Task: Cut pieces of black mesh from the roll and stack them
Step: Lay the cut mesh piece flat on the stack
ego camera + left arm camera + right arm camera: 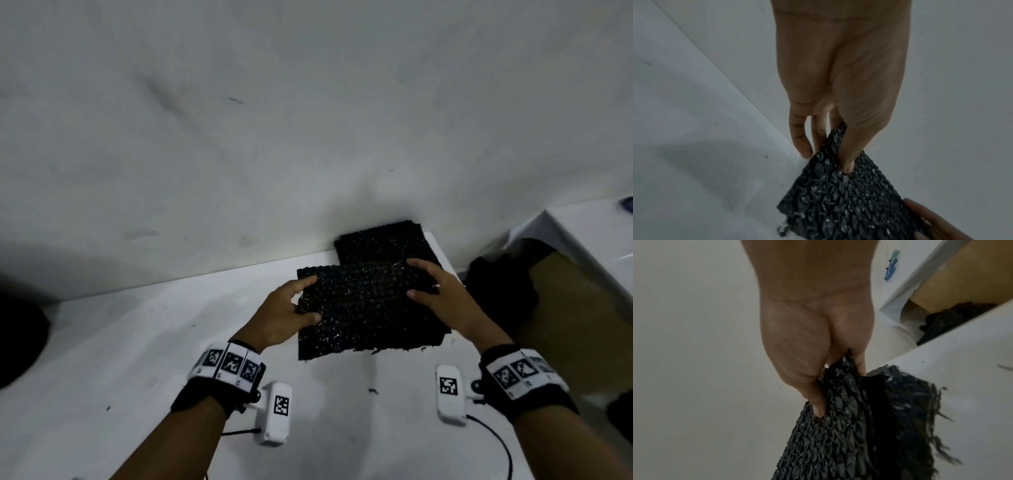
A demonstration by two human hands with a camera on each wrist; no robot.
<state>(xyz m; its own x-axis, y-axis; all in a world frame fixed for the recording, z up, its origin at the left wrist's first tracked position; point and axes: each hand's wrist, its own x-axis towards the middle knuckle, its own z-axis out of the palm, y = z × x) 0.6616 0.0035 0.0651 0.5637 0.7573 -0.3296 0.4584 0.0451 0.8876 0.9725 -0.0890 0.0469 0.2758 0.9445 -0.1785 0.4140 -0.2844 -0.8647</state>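
A cut piece of black mesh (370,308) is stretched flat between my hands above the white table (137,342). My left hand (308,298) pinches its left edge, thumb on top and fingers beneath. My right hand (416,278) grips the right edge the same way. Its far edge overlaps the mesh stack (383,245) lying against the wall. In the left wrist view my left hand (828,159) has its thumb pressed onto the mesh piece (842,203). The right wrist view shows my right hand (840,391) holding the mesh piece (828,443) over the frayed stack (910,394).
An open cardboard box (565,308) with more black mesh (496,284) inside stands right of the stack, also seen as the box (951,280). A blue clip (891,270) lies on the white ledge beyond. A dark object (17,342) sits at the far left. Wall close behind.
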